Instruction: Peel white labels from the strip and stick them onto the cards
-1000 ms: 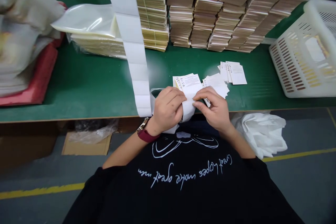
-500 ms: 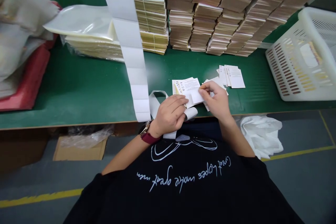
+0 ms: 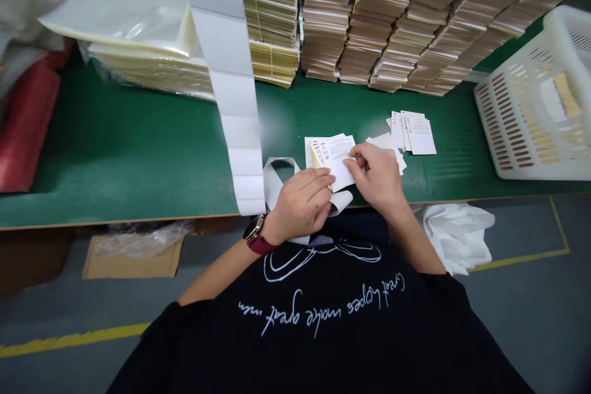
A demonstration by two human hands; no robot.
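Note:
Small white printed cards (image 3: 339, 151) lie overlapped near the table's front edge, between my two hands. My left hand (image 3: 305, 197), a watch on its wrist, has its fingers closed over the lower left of these cards. A curled end of the white label strip (image 3: 341, 201) sticks out beneath that hand. At the right edge of the top card, my right hand (image 3: 376, 172) pinches with thumb and index finger. More cards (image 3: 385, 143) lie partly hidden behind the right hand. A loose fan of cards (image 3: 420, 134) rests farther right.
A long band of blank white labels (image 3: 235, 92) hangs down left of my hands. Tall stacks of cards (image 3: 323, 43) and a banded yellowish stack (image 3: 272, 61) stand behind. Clear plastic bags (image 3: 138, 43) lie left; a white basket (image 3: 521, 117) stands right.
The pale piece my right fingers held over the top card now lies flat or is out of sight. Those fingers have shifted slightly left on the card. The view has moved a little.

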